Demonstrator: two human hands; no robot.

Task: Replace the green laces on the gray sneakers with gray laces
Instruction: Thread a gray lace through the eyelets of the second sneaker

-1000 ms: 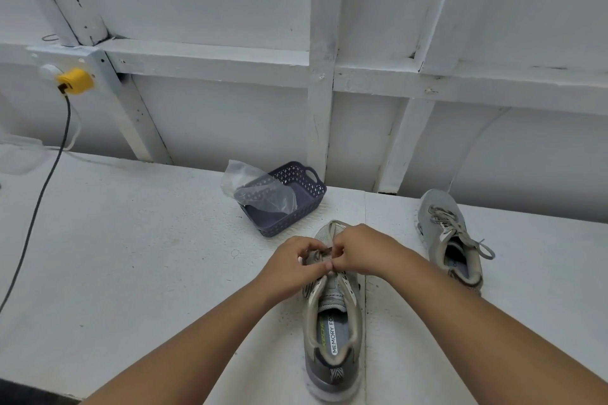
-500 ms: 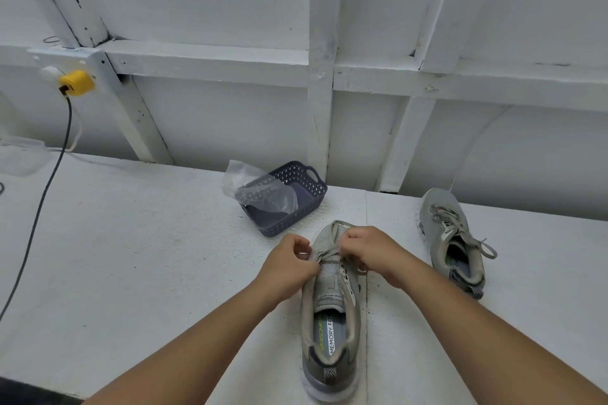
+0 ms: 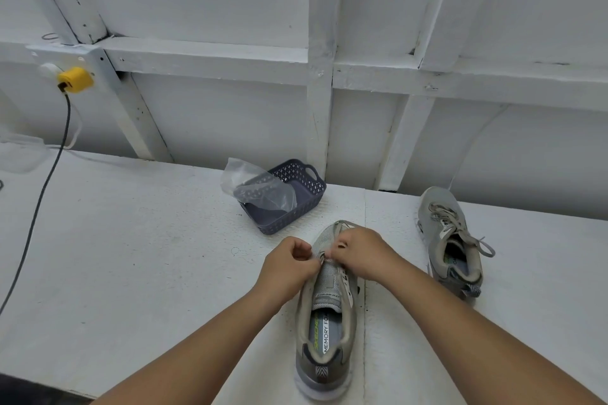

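While the near sneaker [image 3: 329, 312] sits at the counter's front edge, left hand [image 3: 289, 268] and right hand [image 3: 365, 253] pinch its limp lace [image 3: 324, 256]; grip near eyelets.

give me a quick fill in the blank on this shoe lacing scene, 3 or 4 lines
1. Both hands work near the toe end of the sneaker with its heel toward the ____.
2. The second sneaker lies to the first one's ____.
3. The clear plastic bag sits in a dark ____.
4. The cable runs from a ____ plug.

Missing: camera; right; basket; yellow
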